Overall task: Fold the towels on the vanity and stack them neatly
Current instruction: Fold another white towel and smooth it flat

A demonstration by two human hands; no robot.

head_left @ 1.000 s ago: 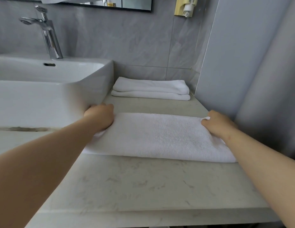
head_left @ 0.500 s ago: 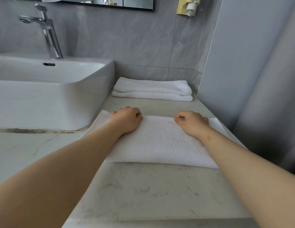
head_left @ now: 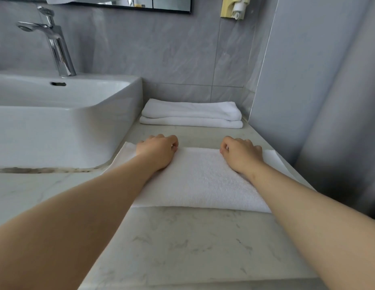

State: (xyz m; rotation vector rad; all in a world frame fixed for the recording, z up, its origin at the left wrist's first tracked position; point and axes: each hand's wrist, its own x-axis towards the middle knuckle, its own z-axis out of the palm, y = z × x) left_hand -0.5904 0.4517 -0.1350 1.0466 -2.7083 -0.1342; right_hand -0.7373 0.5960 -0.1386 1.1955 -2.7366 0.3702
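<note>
Presently, one white terry towel (head_left: 199, 178) lies flat on the pale marbled table (head_left: 182, 248), long side running left to right, just off the front corner of the basin (head_left: 67, 122). It reads as a folded band: a thinner layer projects at each end beyond the thicker middle. Its near edge is straight and roughly parallel to the table front.

Left hand (head_left: 156, 151): palm down on the left part of the towel, fingers curled over the far edge, thumb and forefinger closed on the cloth there.

Right hand (head_left: 242, 153): palm down on the right part, fingers likewise curled at the far edge, thumb drawn against the forefinger, grasping the cloth.

The hands are apart, with a bare stretch of towel between them. Both forearms are bare.

Stack of two folded towels (head_left: 192, 114): white, one upon the other, at the back of the table against the grey tiled wall. It sits behind the towel and apart from it, a strip of table showing between. Its front edges are roughly aligned.

The basin, white ceramic, stands on the table at left, its right wall beside the stack. A chrome faucet (head_left: 56, 45) rises behind it. A mirror (head_left: 140, 3) edge and a yellow wall dispenser (head_left: 233, 7) show at the top.
</note>
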